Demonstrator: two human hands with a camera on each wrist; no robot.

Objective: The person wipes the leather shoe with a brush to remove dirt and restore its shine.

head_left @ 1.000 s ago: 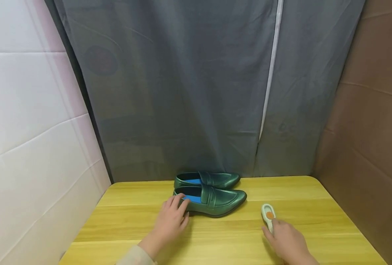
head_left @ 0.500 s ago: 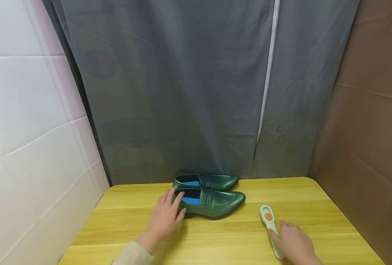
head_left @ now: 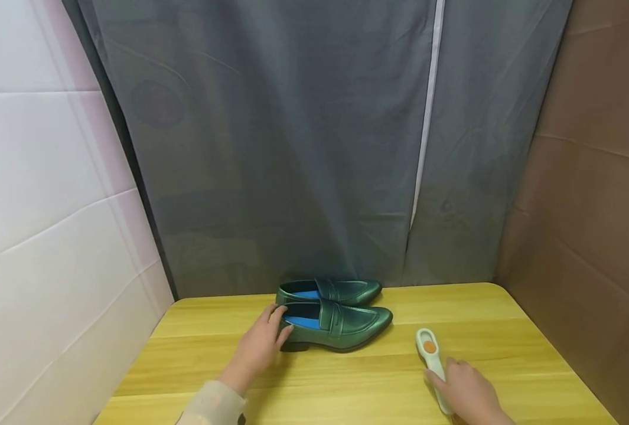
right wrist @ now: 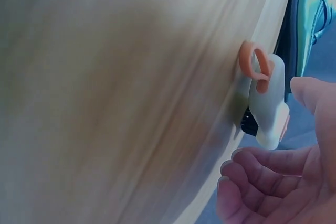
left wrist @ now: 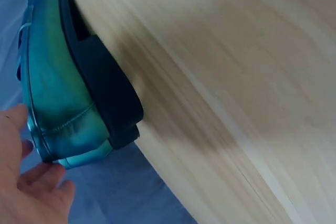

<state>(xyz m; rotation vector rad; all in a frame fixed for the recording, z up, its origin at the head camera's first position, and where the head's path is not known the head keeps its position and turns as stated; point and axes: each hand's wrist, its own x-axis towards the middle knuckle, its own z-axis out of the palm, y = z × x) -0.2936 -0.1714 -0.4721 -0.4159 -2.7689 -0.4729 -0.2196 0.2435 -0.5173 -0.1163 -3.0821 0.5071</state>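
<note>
Toward 7 o'clock in the head view, a pale sleeve [head_left: 213,404] and, out of it, the left hand [head_left: 258,348], at the heel of the near green shoe [head_left: 351,330]. Fingers bent at the back of the heel, thumb by the side; touching, but cannot tell whether gripping.

Inside the near green shoe, a blue insole [head_left: 305,322]; inside the far green shoe [head_left: 359,290], just beyond at 12 o'clock, a strip of the same blue. Both upright on the wood-grain table [head_left: 341,389], before the grey curtain [head_left: 293,177]. From the left hand to the near green shoe: between 2 and 3 o'clock. Toes of both at 3 o'clock, heels at 9, long axes side by side.

Farther right, near 4 o'clock from the near green shoe and apart from it, a pale brush [head_left: 434,362] on the table, orange disc [head_left: 429,347] toward 11 o'clock, long axis from 11 to 5. In the right wrist view, dark bristles [right wrist: 249,123] beneath and an orange loop [right wrist: 252,61] at one end.

Rightmost, the right hand [head_left: 468,389], with the pale brush at 10 o'clock from it, just beside. Half open, fingers loosely curled, apparently holding nothing.
</note>
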